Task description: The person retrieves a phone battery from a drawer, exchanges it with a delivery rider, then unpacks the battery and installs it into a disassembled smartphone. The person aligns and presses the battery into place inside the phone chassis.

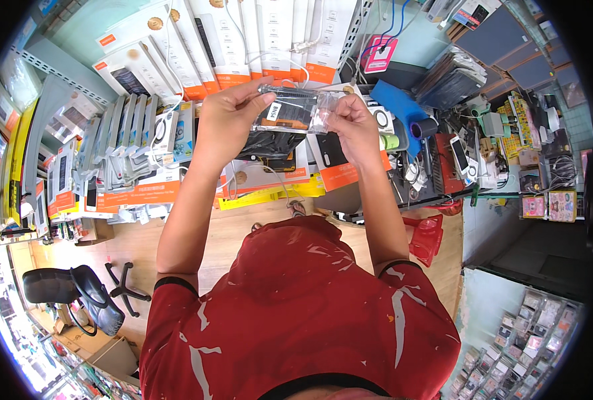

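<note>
Between my two hands is a small clear plastic bag (295, 110) with a flat black part inside, which looks like a phone battery with a white label. My left hand (231, 119) pinches its left end between thumb and fingers. The right end is gripped by the thumb and fingertips of my right hand (354, 127). I hold the bag raised above the counter, roughly level. Below it lie dark bagged parts (270, 147), partly covered by the bag and my hands. A black phone-like item (332, 151) is beside my right wrist.
Tall white-and-orange boxes (226, 40) stand behind the counter, with white cables hanging over them. Narrow boxes (124, 127) line the left. Tools, a blue roll (400, 110) and a white phone (460, 153) crowd the right. A red stool (426, 239) and a black office chair (76, 293) are on the floor.
</note>
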A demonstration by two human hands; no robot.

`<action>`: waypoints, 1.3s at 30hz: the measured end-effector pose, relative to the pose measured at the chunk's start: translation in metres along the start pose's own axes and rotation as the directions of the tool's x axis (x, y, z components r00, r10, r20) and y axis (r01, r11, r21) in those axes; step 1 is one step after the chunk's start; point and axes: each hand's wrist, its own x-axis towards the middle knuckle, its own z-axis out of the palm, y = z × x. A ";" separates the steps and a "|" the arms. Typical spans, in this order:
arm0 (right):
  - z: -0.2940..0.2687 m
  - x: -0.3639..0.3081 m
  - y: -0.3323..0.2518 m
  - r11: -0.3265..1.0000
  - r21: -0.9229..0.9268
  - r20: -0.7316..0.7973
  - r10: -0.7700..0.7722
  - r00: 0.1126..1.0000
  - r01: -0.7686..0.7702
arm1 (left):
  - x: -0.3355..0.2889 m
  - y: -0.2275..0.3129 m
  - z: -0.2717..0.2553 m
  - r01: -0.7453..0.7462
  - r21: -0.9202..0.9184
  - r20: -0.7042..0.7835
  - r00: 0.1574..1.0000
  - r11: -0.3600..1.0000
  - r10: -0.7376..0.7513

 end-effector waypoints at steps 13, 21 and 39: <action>0.013 -0.008 0.048 0.807 0.570 0.058 0.144 0.988 -0.151 | 0.008 0.089 0.036 -0.421 0.575 0.129 0.893 0.702 0.430; 0.020 -0.007 0.045 0.744 0.667 0.045 0.012 0.999 -0.039 | 0.020 0.080 0.036 -0.531 0.601 0.204 0.824 0.597 0.528; 0.033 -0.009 0.018 0.843 0.537 0.058 0.001 0.998 -0.032 | 0.006 0.037 0.014 -0.303 0.325 0.074 0.952 0.896 0.296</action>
